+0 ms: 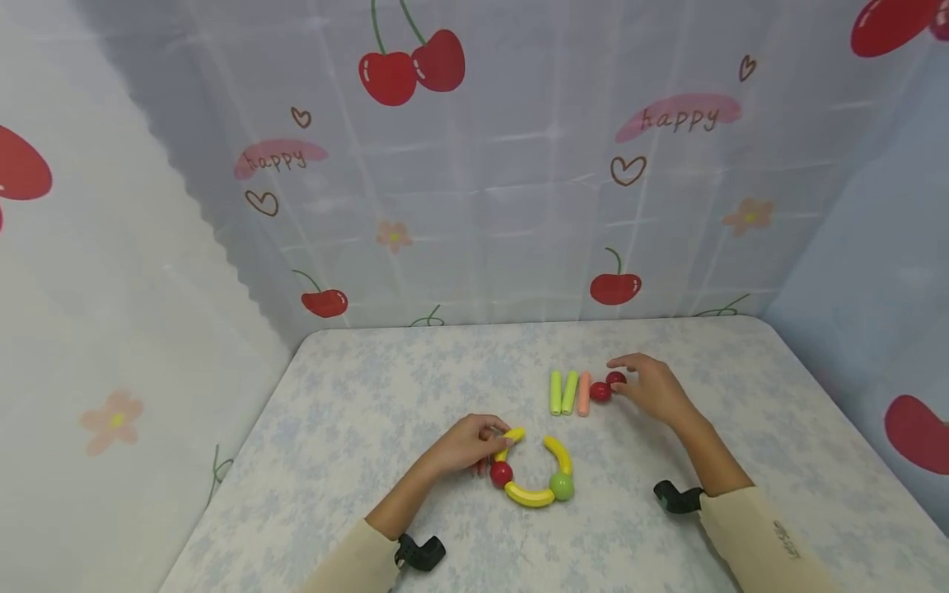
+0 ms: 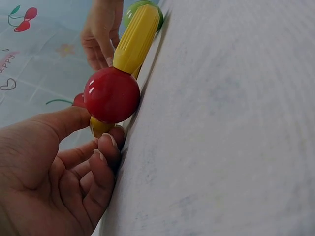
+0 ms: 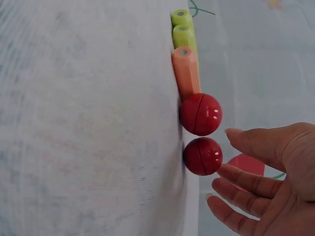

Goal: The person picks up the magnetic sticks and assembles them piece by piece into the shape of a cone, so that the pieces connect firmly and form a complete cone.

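My left hand pinches a yellow curved rod at the left of a ring that has a gap at its top. A red ball joins that rod to a second yellow curved rod. A green ball joins the second to a third yellow curved rod. Beyond the ring, my right hand is beside two loose red balls, one nearer and one farther. Its thumb and fingers are spread, with nothing gripped.
Left of the loose balls, an orange straight rod and two light green straight rods lie side by side. They show grey dots at their ends in the right wrist view. A pale patterned cloth covers the table; a cherry-print curtain hangs behind it.
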